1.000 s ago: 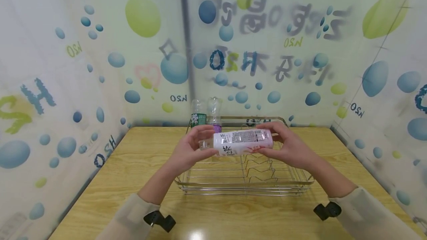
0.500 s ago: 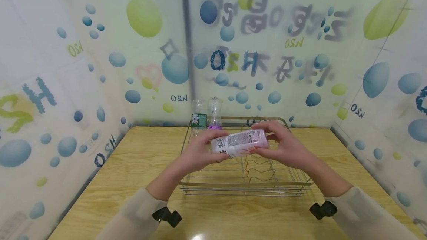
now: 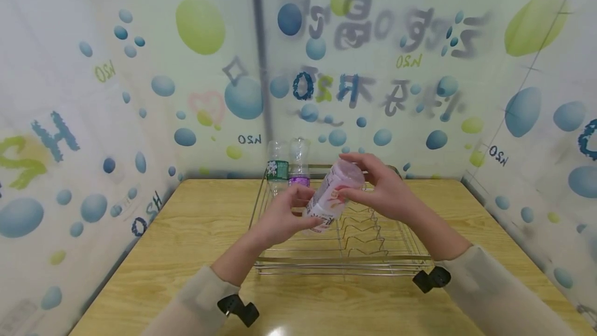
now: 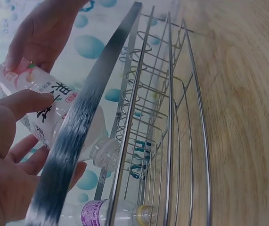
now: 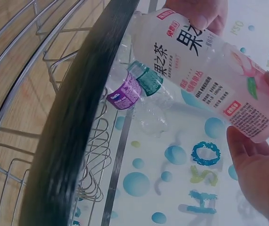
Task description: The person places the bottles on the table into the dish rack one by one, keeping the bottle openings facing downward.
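A plastic drink bottle (image 3: pixel 328 198) with a pink and white label is held tilted above the wire rack, its base up to the right and its neck down to the left. My left hand (image 3: pixel 284 217) holds it near the neck end, thumb in front and fingers behind. At the base end, my right hand (image 3: pixel 380 188) grips it between thumb and fingers. The clear neck (image 4: pixel 107 153) shows in the left wrist view, pointing down. Behind the left hand, a green-labelled bottle (image 3: pixel 277 170) and a purple-labelled bottle (image 3: pixel 299 162) stand upside down in the rack.
The metal wire rack (image 3: pixel 345 260) sits on a wooden table (image 3: pixel 186 253), with zigzag wire dividers (image 3: pixel 364 229) in its right half. A curtain (image 3: pixel 396 118) printed with blue and green spots hangs behind and along both sides.
The pink and white bottle has turned from nearly level to steeply tilted, base rising. My right hand has moved up and left; my left hand has shifted slightly right.
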`<act>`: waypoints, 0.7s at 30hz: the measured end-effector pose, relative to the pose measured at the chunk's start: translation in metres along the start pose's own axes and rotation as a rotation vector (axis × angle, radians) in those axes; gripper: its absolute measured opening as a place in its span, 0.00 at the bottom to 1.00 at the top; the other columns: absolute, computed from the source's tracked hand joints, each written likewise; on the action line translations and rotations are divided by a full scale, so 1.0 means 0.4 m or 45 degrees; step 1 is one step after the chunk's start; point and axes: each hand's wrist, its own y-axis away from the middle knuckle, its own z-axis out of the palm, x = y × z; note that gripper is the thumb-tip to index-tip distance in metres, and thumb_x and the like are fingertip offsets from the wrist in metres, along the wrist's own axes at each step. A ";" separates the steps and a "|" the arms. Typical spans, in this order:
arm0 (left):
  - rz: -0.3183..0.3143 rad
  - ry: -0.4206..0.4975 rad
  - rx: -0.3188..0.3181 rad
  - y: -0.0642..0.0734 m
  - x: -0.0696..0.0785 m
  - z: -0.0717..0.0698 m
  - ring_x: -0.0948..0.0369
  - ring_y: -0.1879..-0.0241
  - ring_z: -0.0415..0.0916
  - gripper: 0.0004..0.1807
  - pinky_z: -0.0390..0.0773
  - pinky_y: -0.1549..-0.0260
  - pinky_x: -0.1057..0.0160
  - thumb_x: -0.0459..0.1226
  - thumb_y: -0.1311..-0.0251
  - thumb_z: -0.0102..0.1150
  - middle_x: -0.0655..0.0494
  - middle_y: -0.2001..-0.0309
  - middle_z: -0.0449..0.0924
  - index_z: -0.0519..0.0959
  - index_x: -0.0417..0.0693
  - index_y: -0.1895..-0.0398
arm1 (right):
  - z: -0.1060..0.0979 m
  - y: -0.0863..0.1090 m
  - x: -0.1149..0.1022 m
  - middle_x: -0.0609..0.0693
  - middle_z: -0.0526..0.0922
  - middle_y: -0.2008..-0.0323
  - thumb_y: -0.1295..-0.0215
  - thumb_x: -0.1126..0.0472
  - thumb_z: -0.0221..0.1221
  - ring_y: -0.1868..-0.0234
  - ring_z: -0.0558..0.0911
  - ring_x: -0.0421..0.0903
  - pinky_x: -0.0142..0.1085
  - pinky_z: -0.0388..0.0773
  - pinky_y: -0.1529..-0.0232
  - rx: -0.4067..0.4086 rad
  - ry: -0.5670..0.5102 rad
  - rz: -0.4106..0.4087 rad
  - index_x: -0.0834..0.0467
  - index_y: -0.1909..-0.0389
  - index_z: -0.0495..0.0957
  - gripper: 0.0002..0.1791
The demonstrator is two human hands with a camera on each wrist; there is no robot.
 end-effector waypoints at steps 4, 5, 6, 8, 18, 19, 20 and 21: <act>-0.055 0.066 0.047 -0.002 -0.007 0.000 0.44 0.31 0.79 0.34 0.90 0.41 0.45 0.39 0.35 0.79 0.50 0.32 0.81 0.74 0.50 0.28 | 0.008 -0.005 0.000 0.61 0.72 0.23 0.28 0.62 0.73 0.32 0.82 0.60 0.54 0.82 0.29 0.005 -0.089 0.022 0.55 0.15 0.59 0.46; -0.062 0.095 0.057 -0.003 -0.008 0.000 0.44 0.30 0.79 0.35 0.89 0.40 0.44 0.40 0.34 0.79 0.50 0.32 0.80 0.73 0.51 0.27 | 0.010 -0.005 0.002 0.61 0.71 0.23 0.27 0.62 0.72 0.30 0.81 0.62 0.58 0.81 0.27 0.000 -0.107 0.037 0.54 0.14 0.57 0.47; -0.069 0.130 0.064 -0.003 -0.009 -0.001 0.44 0.30 0.78 0.36 0.88 0.39 0.43 0.40 0.34 0.79 0.49 0.31 0.80 0.72 0.52 0.26 | 0.012 -0.004 0.006 0.62 0.71 0.23 0.27 0.62 0.72 0.29 0.80 0.63 0.61 0.79 0.26 -0.010 -0.129 0.049 0.55 0.14 0.56 0.47; -0.075 0.212 0.068 -0.003 -0.010 -0.004 0.44 0.30 0.78 0.38 0.87 0.37 0.42 0.40 0.33 0.78 0.49 0.29 0.79 0.70 0.55 0.24 | 0.016 -0.002 0.015 0.61 0.72 0.23 0.26 0.61 0.71 0.27 0.79 0.64 0.64 0.78 0.26 -0.035 -0.154 0.084 0.54 0.14 0.56 0.47; -0.088 0.336 -0.004 0.003 -0.008 -0.008 0.45 0.31 0.80 0.40 0.85 0.34 0.40 0.41 0.29 0.75 0.49 0.28 0.77 0.67 0.65 0.19 | 0.065 -0.002 0.034 0.60 0.74 0.27 0.24 0.58 0.70 0.29 0.82 0.63 0.56 0.85 0.32 -0.130 -0.236 0.132 0.52 0.15 0.58 0.44; -0.086 0.333 -0.009 0.003 -0.008 -0.006 0.45 0.31 0.81 0.40 0.85 0.34 0.40 0.41 0.29 0.75 0.48 0.28 0.77 0.67 0.66 0.19 | 0.070 -0.003 0.034 0.60 0.74 0.28 0.24 0.58 0.70 0.30 0.82 0.62 0.56 0.85 0.32 -0.130 -0.237 0.140 0.52 0.15 0.58 0.44; -0.084 0.333 -0.013 0.003 -0.008 -0.005 0.45 0.31 0.81 0.40 0.86 0.35 0.41 0.41 0.29 0.75 0.48 0.28 0.77 0.66 0.66 0.19 | 0.075 -0.004 0.033 0.60 0.74 0.28 0.24 0.58 0.70 0.30 0.82 0.62 0.55 0.86 0.32 -0.127 -0.233 0.145 0.52 0.15 0.58 0.44; -0.082 0.329 -0.014 0.002 -0.009 -0.004 0.45 0.31 0.81 0.40 0.86 0.35 0.41 0.42 0.29 0.75 0.48 0.28 0.77 0.66 0.65 0.18 | 0.078 -0.005 0.033 0.59 0.74 0.28 0.24 0.57 0.70 0.31 0.83 0.61 0.55 0.86 0.33 -0.125 -0.230 0.153 0.52 0.15 0.58 0.44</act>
